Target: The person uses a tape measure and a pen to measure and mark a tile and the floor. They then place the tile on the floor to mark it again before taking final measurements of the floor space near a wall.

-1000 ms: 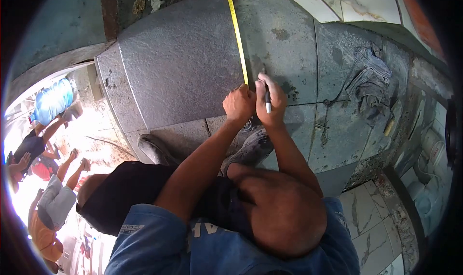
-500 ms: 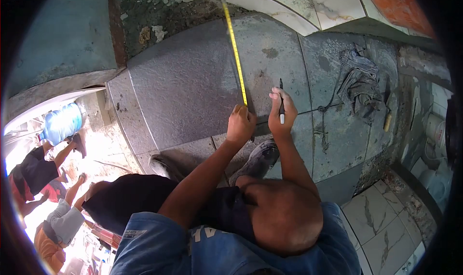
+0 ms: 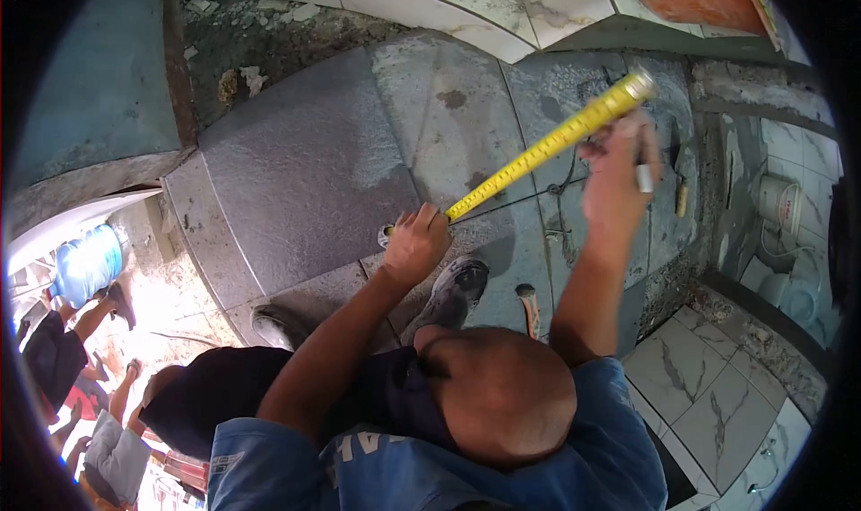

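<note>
Tape measure (image 3: 531, 160): yellow blade, dark markings, drawn out straight, slanting from left hand (image 3: 417, 245) to far right, tip blurred by right hand (image 3: 617, 188). Marker (image 3: 645, 179): in right hand, white end showing, rest mostly hidden.

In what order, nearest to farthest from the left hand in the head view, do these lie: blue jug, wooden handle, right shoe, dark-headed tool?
From the left hand:
1. Right shoe, just below, slightly right
2. Dark-headed tool, lower right, by the knee
3. Wooden handle, far right
4. Blue jug, far left
</note>
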`<action>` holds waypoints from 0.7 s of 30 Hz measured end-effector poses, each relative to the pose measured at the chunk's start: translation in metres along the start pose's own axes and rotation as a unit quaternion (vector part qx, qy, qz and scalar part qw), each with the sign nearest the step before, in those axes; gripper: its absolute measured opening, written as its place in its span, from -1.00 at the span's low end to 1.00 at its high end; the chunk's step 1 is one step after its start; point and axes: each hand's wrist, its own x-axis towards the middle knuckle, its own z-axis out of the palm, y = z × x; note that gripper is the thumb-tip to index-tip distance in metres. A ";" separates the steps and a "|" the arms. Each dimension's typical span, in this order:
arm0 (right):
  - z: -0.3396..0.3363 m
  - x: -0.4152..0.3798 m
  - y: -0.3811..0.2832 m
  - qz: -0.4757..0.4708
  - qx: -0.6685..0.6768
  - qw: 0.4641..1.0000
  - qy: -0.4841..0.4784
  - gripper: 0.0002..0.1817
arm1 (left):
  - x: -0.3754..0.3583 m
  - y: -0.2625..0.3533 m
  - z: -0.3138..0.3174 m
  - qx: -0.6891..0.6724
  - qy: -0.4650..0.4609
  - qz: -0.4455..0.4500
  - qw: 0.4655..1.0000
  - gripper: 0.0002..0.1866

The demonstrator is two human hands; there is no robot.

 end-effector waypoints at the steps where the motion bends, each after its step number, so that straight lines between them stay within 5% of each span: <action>1: -0.001 0.008 -0.019 -0.023 0.001 1.000 -0.014 -0.70 | 0.003 -0.004 -0.006 0.034 -0.017 0.042 0.998 -0.83; 4: -0.006 0.017 -0.065 -0.021 -0.039 0.994 -0.103 -0.74 | 0.015 -0.024 -0.023 0.075 -0.065 0.142 0.985 -0.80; 8: 0.012 0.002 -0.103 -0.036 -0.038 0.986 -0.160 -0.79 | 0.027 -0.037 -0.047 0.057 -0.042 0.104 0.992 -0.82; 11: 0.042 -0.021 -0.131 -0.075 -0.053 0.981 -0.171 -0.82 | 0.028 -0.046 -0.054 -0.035 0.048 0.050 0.997 -0.86; 13: 0.058 -0.025 -0.144 -0.187 -0.138 0.933 -0.273 -0.84 | 0.032 -0.047 -0.056 -0.143 0.148 -0.099 0.974 -0.84; 17: 0.093 -0.029 -0.179 -0.275 -0.227 0.877 -0.321 -0.86 | 0.034 -0.058 -0.048 -0.087 0.295 -0.082 0.948 -0.77; 18: 0.096 -0.029 -0.181 -0.283 -0.226 0.874 -0.323 -0.86 | 0.034 -0.059 -0.046 -0.427 0.312 -0.264 0.807 -0.71; 19: 0.100 -0.029 -0.181 -0.316 -0.200 0.876 -0.306 -0.86 | 0.035 -0.064 -0.045 -0.698 0.273 -0.397 0.530 -0.66; 20: 0.103 -0.028 -0.182 -0.348 -0.173 0.875 -0.289 -0.86 | 0.037 -0.067 -0.043 -0.700 0.280 -0.389 0.530 -0.66; 21: 0.100 -0.027 -0.184 -0.361 -0.190 0.869 -0.280 -0.86 | 0.052 -0.041 -0.069 -0.766 0.266 -0.434 0.392 -0.59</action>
